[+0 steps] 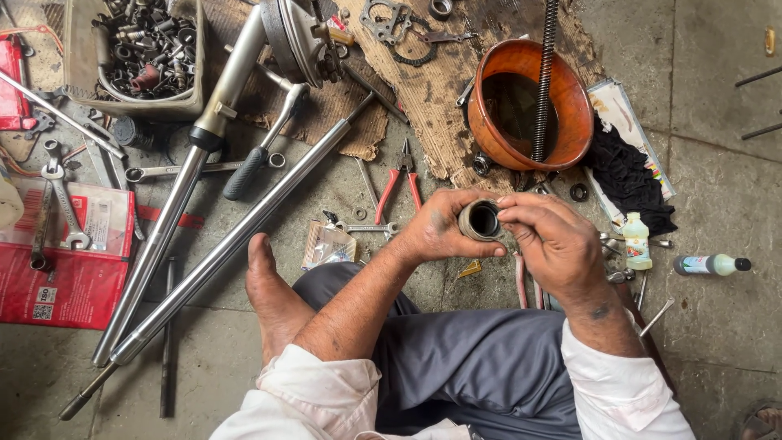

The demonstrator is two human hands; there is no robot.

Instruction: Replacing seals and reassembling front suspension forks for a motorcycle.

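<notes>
1. Sitting cross-legged on the concrete floor (717,187), you hold a short, dark, ring-shaped metal bush (481,220) above your lap, its open bore facing up at the camera.
2. Your left hand (440,231) wraps closed around the bush's outer wall, thumb underneath, fingers curled over the top.
3. Your right hand (554,244) pinches the bush's rim on the other side, thumb and forefinger closed on its edge.
4. Just beyond your hands lie red-handled pliers (399,187) on the floor and a round orange plastic basin (570,106) with a long dark threaded rod (544,81) standing in it.
5. Two long chrome fork tubes (236,236) lie diagonally beside your bare foot (273,297).
6. Two small white plastic bottles (637,241) sit to your right, near a black rag (627,175).
</notes>
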